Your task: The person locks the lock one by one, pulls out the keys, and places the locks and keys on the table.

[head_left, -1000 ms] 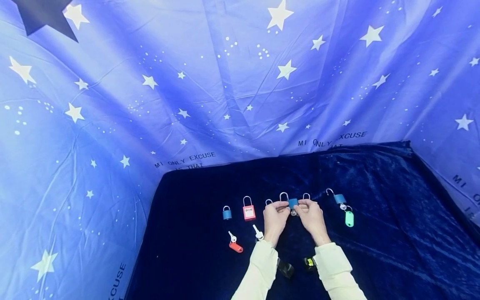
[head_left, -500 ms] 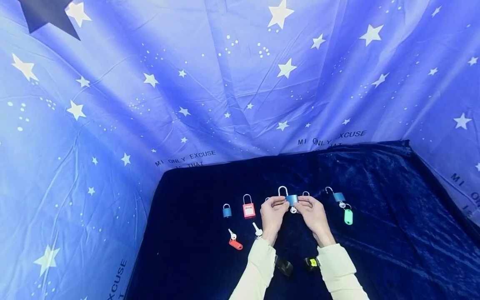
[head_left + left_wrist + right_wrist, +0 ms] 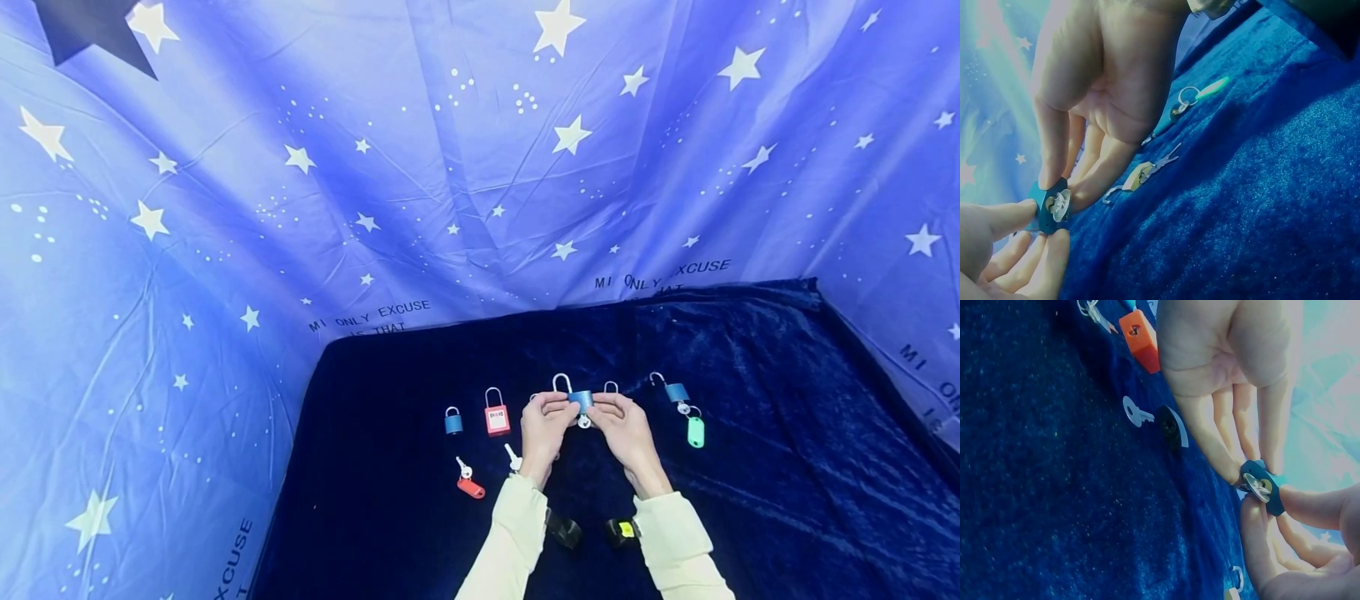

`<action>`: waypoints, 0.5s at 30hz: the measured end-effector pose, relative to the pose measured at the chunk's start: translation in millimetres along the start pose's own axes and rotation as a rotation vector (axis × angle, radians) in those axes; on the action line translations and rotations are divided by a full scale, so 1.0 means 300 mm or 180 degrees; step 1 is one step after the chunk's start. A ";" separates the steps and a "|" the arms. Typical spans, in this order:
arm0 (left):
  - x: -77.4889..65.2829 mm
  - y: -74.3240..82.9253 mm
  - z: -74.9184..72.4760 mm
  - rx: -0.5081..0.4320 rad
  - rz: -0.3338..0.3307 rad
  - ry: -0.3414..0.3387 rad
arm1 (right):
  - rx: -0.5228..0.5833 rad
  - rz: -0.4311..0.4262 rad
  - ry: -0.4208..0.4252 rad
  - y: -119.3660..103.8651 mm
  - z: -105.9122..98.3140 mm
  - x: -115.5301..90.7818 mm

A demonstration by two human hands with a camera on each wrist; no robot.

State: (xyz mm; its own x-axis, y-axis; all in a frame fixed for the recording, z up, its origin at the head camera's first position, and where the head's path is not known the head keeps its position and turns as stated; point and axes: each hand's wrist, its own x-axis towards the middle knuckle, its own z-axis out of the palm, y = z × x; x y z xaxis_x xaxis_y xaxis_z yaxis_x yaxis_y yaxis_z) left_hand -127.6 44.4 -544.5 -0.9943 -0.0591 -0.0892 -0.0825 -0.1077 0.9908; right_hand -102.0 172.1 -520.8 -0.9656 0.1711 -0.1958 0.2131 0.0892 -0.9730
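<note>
Your left hand [image 3: 546, 431] and right hand [image 3: 626, 432] pinch the blue padlock [image 3: 581, 402] between them from 9 and 3 o'clock, narrow grip, probably to steady it; shackle [image 3: 561, 375] open toward 11, key [image 3: 584, 422] at 6, presumably facing you for access.

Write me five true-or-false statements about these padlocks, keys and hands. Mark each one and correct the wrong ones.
1. The left hand and right hand both pinch the same held padlock. True.
2. The rightmost padlock in the head view has a yellow tag hanging from it. False: a green tag hangs there.
3. A key sits in the keyhole of the held padlock. True.
4. The left hand holds the red padlock. False: the red padlock lies on the dark cloth, touched by neither hand.
5. A loose key with a red tag lies on the cloth. True.
</note>
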 end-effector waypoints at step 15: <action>-0.004 0.004 -0.008 -0.0133 -0.0128 -0.0056 | 0.0218 0.0050 -0.0083 0.004 0.004 -0.001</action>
State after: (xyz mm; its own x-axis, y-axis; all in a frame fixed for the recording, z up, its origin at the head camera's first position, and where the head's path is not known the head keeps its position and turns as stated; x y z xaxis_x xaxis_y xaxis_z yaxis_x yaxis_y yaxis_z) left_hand -126.3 41.9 -543.3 -0.9913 -0.0364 -0.1267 -0.1199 -0.1510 0.9812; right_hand -101.6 171.1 -522.1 -0.9660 0.1461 -0.2133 0.2184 0.0192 -0.9757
